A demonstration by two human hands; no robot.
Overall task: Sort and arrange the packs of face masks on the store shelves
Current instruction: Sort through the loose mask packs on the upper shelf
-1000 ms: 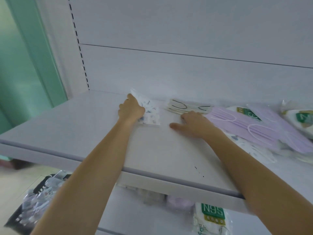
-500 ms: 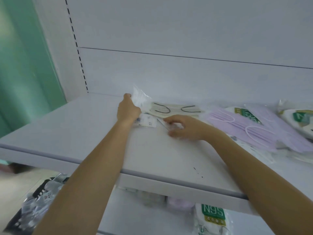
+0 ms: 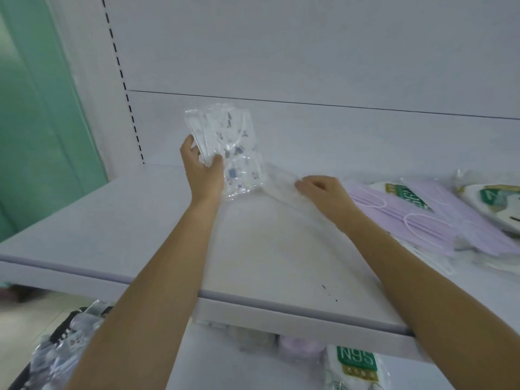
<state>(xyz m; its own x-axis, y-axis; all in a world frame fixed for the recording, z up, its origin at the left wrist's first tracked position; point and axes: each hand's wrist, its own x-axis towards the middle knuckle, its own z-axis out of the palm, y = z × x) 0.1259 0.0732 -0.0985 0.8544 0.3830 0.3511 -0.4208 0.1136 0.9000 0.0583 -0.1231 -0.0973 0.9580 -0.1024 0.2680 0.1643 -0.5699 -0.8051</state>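
My left hand (image 3: 203, 170) grips a clear pack of white face masks with small printed figures (image 3: 225, 136), held upright above the back of the white shelf (image 3: 112, 220). A second clear printed pack (image 3: 242, 178) hangs just below it by my wrist. My right hand (image 3: 323, 192) pinches the edge of a flat clear pack of white masks (image 3: 281, 184) lying on the shelf. Lilac mask packs (image 3: 422, 220) lie in a pile to the right of that hand.
White packs with green labels (image 3: 489, 198) lie at the far right. On the shelf below sit an N95 pack (image 3: 357, 364) and a lilac pack (image 3: 301, 347). A dark bag of mask packs (image 3: 62, 347) stands at lower left. A green wall (image 3: 42, 136) is on the left.
My left hand has lifted the printed pack off the shelf and stood it upright. My right hand has slid left onto the clear white pack and taken its edge.
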